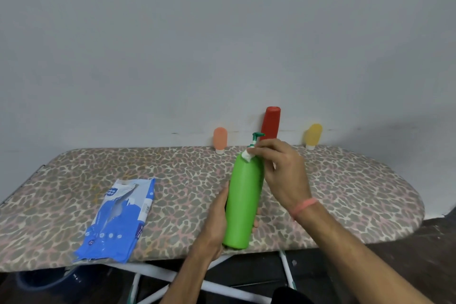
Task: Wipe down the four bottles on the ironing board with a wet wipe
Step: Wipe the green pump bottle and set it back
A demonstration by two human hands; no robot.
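While the left hand (217,219) wraps its fingers round the lower body of the green bottle (243,202), holding it tilted above the near edge of the ironing board (345,192), the right hand (283,173) pinches a small white wet wipe (246,155) against the bottle's shoulder, just below the green pump head (256,137). A pink band (304,205) circles the right wrist.

Behind the held bottle, three others stand along the far edge of the board against the wall: a small orange bottle (220,139) to the left, cap down; a tall red bottle (271,122) in the middle, partly hidden by the pump and the right hand's fingers; and a small yellow bottle (313,136) to the right, also cap down. All three are well apart from one another. To the left of the hands, a blue and white wipe packet (118,219) lies flat on the board near its front edge, its top flap torn open.

The board wears a leopard-print cover in tan, grey and pink, its rounded end pointing right. White metal legs (158,273) cross beneath it over a dark floor (431,242). A plain pale grey wall (222,32) fills the upper view.
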